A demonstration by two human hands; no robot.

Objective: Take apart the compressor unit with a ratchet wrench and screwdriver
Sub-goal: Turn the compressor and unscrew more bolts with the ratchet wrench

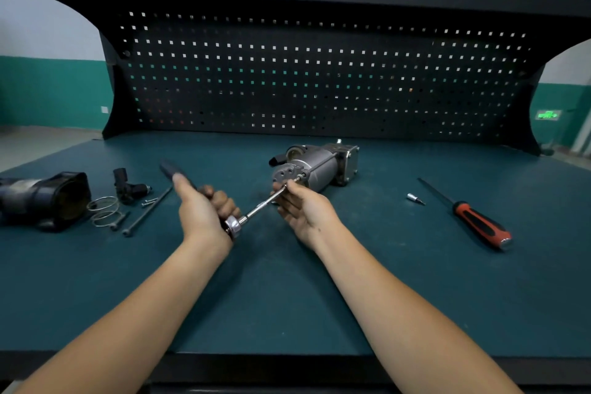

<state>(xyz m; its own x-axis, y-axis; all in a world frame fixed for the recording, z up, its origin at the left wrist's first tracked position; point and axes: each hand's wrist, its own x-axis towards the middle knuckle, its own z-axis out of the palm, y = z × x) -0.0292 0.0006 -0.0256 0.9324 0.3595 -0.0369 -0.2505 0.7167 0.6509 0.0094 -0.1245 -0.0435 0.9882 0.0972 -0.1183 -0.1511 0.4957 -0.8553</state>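
Left hand (208,208) grips the ratchet (235,226) handle; right hand (302,206) pinches its bar; compressor (316,166) lies far-right, nearest my right hand, bar aimed into it.

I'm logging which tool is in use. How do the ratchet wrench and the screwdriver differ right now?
The ratchet wrench is held, left hand gripping its handle and right hand pinching its extension at the compressor; the screwdriver lies untouched on the mat to the right. The ratchet wrench has a shiny metal head and dark handle; the screwdriver has a red-and-black handle. Both are hand tools with long shafts.
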